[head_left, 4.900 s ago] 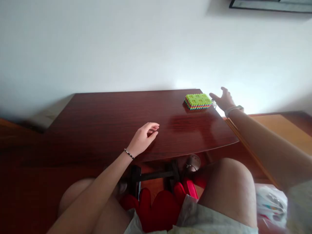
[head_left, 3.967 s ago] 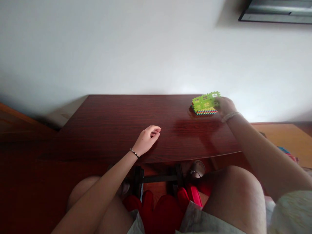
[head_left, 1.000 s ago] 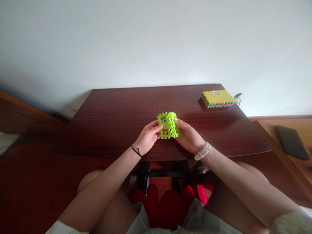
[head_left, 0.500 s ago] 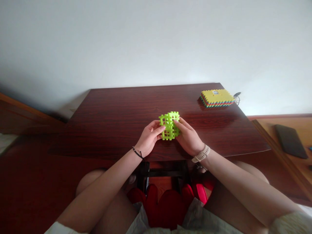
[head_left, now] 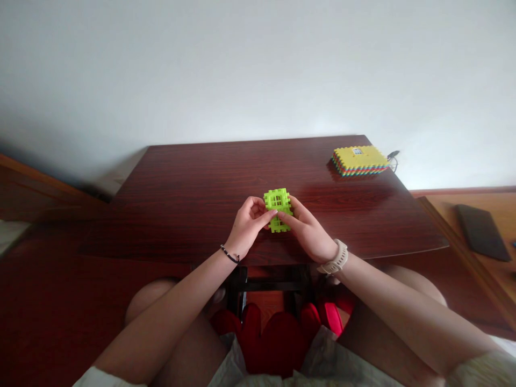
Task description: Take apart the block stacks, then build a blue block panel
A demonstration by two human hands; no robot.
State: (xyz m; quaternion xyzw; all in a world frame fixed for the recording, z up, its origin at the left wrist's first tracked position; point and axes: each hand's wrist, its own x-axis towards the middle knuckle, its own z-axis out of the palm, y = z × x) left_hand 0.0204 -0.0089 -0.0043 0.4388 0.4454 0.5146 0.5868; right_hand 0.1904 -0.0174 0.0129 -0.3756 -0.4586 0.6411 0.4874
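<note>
Your left hand (head_left: pixel 249 226) and right hand (head_left: pixel 307 236) grip a lime-green interlocking plastic block (head_left: pixel 278 207) from either side, your fingers (head_left: pixel 270 214) closed on its lattice, over the middle of the reddish-brown wooden desk (head_left: pixel 193 199). Near the desk's far right corner sits a stack of rainbow-edged tiles (head_left: pixel 358 161) with a yellow top, just beside a dark cable (head_left: pixel 393 160), and a white wall (head_left: pixel 258 70) rises behind.

The left hand (head_left: pixel 246 228) and right hand (head_left: pixel 307 235) partly hide the lime-green block (head_left: pixel 278 202).
</note>
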